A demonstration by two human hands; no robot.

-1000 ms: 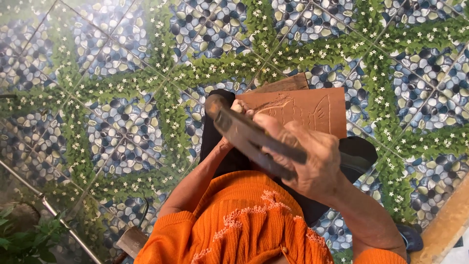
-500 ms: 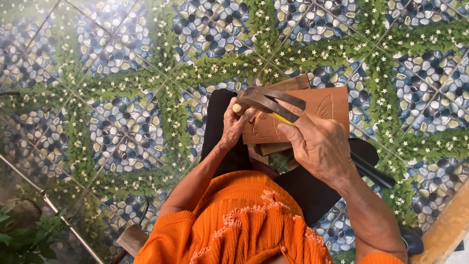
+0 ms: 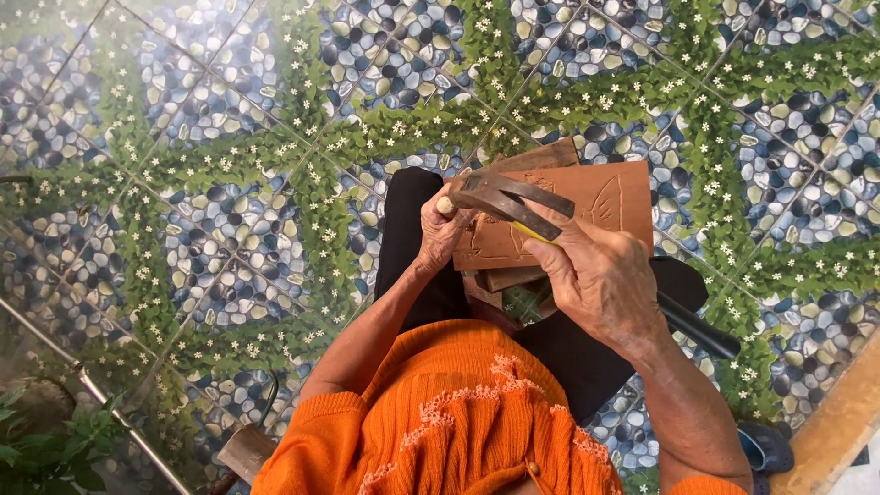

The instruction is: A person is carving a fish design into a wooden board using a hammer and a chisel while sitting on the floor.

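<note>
A reddish-brown wooden board (image 3: pixel 600 197) with carved lines lies across my lap on dark trousers. My left hand (image 3: pixel 438 236) grips a small chisel (image 3: pixel 446 207) upright at the board's left edge; only its pale top shows. My right hand (image 3: pixel 600 275) is closed around a claw hammer whose metal head (image 3: pixel 490 194) sits against the chisel's top. The hammer's black handle (image 3: pixel 701 328) sticks out past my wrist to the right. A second wood piece (image 3: pixel 541 156) lies under the board's far edge.
The floor (image 3: pixel 229 137) is tiled with blue pebble and green vine patterns. A potted plant (image 3: pixel 46 449) and a thin metal rod (image 3: pixel 110 408) are at lower left. A wooden handle (image 3: pixel 243 451) lies near my left elbow, a blue sandal (image 3: pixel 765 449) and a wooden plank (image 3: pixel 839 422) at lower right.
The hammer was raised close to the camera a second ago. It has swung down, and its head now rests on the chisel top. My left hand stays at the board.
</note>
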